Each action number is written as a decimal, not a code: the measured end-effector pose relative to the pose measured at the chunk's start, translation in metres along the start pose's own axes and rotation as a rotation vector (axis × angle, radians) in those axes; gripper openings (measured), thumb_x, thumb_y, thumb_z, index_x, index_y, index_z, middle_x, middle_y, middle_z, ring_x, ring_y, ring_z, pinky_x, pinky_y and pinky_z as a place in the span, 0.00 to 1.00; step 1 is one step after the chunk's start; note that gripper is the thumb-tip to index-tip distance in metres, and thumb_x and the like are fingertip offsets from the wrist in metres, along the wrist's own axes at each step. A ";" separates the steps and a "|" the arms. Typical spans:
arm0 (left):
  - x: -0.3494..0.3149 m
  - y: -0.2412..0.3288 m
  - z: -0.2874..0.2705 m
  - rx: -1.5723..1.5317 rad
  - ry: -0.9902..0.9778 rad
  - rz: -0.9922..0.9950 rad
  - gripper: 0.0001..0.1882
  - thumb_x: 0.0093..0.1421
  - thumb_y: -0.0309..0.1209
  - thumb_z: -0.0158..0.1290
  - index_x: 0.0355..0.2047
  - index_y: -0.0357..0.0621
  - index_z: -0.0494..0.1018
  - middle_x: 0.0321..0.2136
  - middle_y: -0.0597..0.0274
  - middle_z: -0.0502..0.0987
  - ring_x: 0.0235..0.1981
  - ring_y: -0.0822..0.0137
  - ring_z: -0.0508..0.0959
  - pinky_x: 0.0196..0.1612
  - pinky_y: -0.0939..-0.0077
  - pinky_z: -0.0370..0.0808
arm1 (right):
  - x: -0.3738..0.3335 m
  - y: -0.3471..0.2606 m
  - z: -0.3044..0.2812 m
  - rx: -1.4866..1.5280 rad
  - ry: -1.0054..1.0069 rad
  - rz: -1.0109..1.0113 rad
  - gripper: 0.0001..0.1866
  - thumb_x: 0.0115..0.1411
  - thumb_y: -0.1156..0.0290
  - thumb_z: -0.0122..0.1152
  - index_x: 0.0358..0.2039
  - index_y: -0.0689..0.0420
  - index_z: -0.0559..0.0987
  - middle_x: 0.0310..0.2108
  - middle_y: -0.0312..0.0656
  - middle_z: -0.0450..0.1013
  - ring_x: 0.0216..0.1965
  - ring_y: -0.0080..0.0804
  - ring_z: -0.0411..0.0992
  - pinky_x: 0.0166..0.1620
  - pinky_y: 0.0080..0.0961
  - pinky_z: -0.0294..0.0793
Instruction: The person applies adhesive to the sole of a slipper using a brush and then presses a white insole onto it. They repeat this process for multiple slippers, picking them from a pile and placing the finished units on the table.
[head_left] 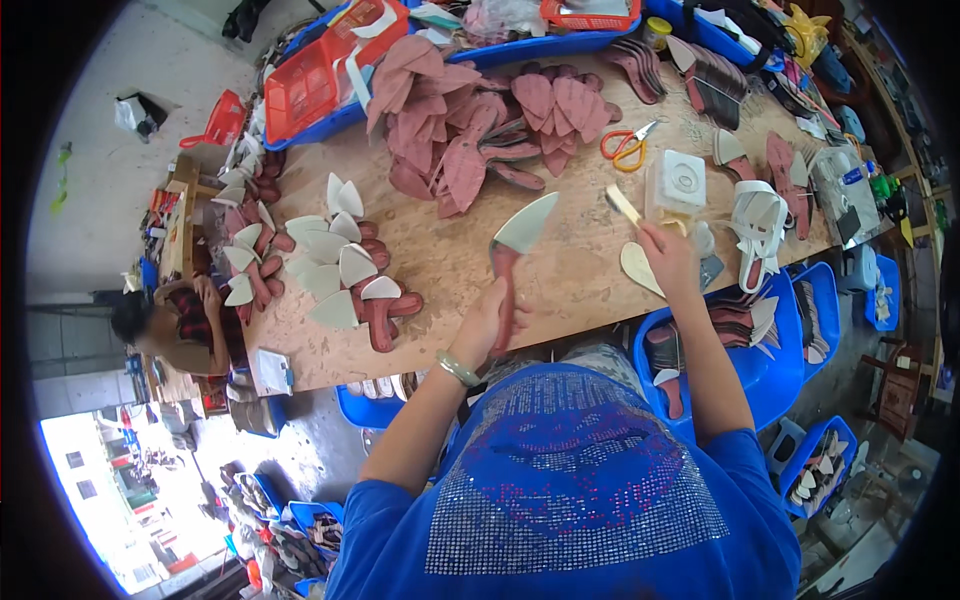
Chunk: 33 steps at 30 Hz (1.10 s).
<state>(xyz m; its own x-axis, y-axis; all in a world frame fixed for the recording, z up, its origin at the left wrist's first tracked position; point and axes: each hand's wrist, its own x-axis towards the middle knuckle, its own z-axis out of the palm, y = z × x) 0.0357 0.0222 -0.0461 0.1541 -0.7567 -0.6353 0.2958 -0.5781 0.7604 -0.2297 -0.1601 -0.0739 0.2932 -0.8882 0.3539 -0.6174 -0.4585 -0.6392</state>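
Note:
My left hand [482,325] is closed round the dark red narrow end of a shoe insole [527,224], whose wide pale tip points away over the table. In my right hand [672,262] is a small brush [624,204] with a light handle, bristles toward the far left and apart from the insole. Just beyond that hand stands a white block-shaped container [684,180] with a round opening. A pale oval piece [637,267] lies beside the right wrist, partly hidden by it.
Pale-tipped insoles [345,262] lie heaped on the left of the wooden table [430,250]. Reddish insole pieces [440,120] pile up at the back, near orange-handled scissors [626,150]. A blue bin [780,375] of insoles stands at my right. Another person [190,325] is at far left.

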 end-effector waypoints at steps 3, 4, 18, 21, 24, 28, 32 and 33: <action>0.002 -0.026 -0.019 0.584 0.240 0.372 0.25 0.65 0.45 0.46 0.55 0.42 0.63 0.39 0.47 0.76 0.35 0.56 0.78 0.40 0.62 0.74 | -0.014 0.033 -0.034 -0.248 -0.132 0.185 0.10 0.56 0.62 0.60 0.34 0.49 0.84 0.28 0.48 0.78 0.29 0.47 0.77 0.32 0.40 0.75; -0.002 -0.029 -0.021 0.802 0.335 0.525 0.26 0.64 0.44 0.47 0.57 0.43 0.63 0.40 0.46 0.76 0.37 0.53 0.77 0.42 0.60 0.73 | -0.022 0.047 -0.045 -0.353 -0.191 0.286 0.10 0.56 0.61 0.59 0.34 0.49 0.84 0.28 0.48 0.78 0.29 0.47 0.77 0.32 0.41 0.76; -0.006 -0.001 0.018 1.127 0.311 0.718 0.30 0.50 0.42 0.63 0.50 0.40 0.69 0.44 0.48 0.73 0.45 0.48 0.73 0.48 0.58 0.70 | -0.001 0.127 -0.005 -0.645 -0.289 0.223 0.11 0.55 0.62 0.55 0.24 0.50 0.83 0.24 0.46 0.78 0.25 0.46 0.77 0.30 0.42 0.78; 0.001 -0.006 0.018 1.106 0.369 0.783 0.29 0.50 0.42 0.63 0.49 0.40 0.70 0.43 0.48 0.73 0.45 0.49 0.73 0.48 0.59 0.70 | -0.010 0.119 -0.014 -0.656 -0.315 0.248 0.11 0.56 0.62 0.55 0.24 0.50 0.82 0.25 0.47 0.77 0.27 0.47 0.77 0.30 0.43 0.77; 0.006 -0.005 0.023 1.066 0.399 0.770 0.28 0.50 0.42 0.63 0.48 0.40 0.71 0.41 0.49 0.73 0.45 0.50 0.73 0.48 0.59 0.70 | -0.036 0.104 -0.026 -0.629 -0.356 0.268 0.11 0.57 0.61 0.55 0.27 0.51 0.83 0.26 0.48 0.77 0.28 0.48 0.77 0.31 0.43 0.76; 0.009 0.000 0.024 1.014 0.430 0.760 0.27 0.50 0.41 0.63 0.47 0.40 0.72 0.40 0.50 0.73 0.43 0.49 0.73 0.47 0.60 0.70 | -0.074 0.084 -0.030 -0.190 -0.254 0.416 0.10 0.57 0.64 0.59 0.34 0.54 0.84 0.25 0.48 0.78 0.27 0.38 0.78 0.31 0.33 0.75; 0.008 0.003 0.015 1.032 0.460 0.738 0.27 0.49 0.41 0.64 0.47 0.39 0.72 0.39 0.51 0.74 0.42 0.50 0.74 0.46 0.62 0.71 | -0.060 -0.005 -0.037 0.547 -0.319 0.578 0.14 0.55 0.67 0.66 0.41 0.59 0.82 0.31 0.42 0.80 0.28 0.21 0.74 0.34 0.19 0.73; 0.008 0.003 0.013 1.031 0.470 0.762 0.27 0.49 0.40 0.64 0.47 0.39 0.72 0.39 0.51 0.74 0.42 0.51 0.74 0.46 0.62 0.72 | -0.055 -0.023 -0.034 0.548 -0.332 0.433 0.12 0.55 0.69 0.65 0.40 0.59 0.83 0.31 0.41 0.80 0.28 0.21 0.74 0.33 0.19 0.72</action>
<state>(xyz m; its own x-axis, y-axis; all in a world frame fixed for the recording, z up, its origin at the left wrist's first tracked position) 0.0252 0.0099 -0.0472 0.3252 -0.9329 0.1545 -0.8053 -0.1876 0.5624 -0.2569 -0.0999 -0.0554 0.3651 -0.9148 -0.1729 -0.3032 0.0587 -0.9511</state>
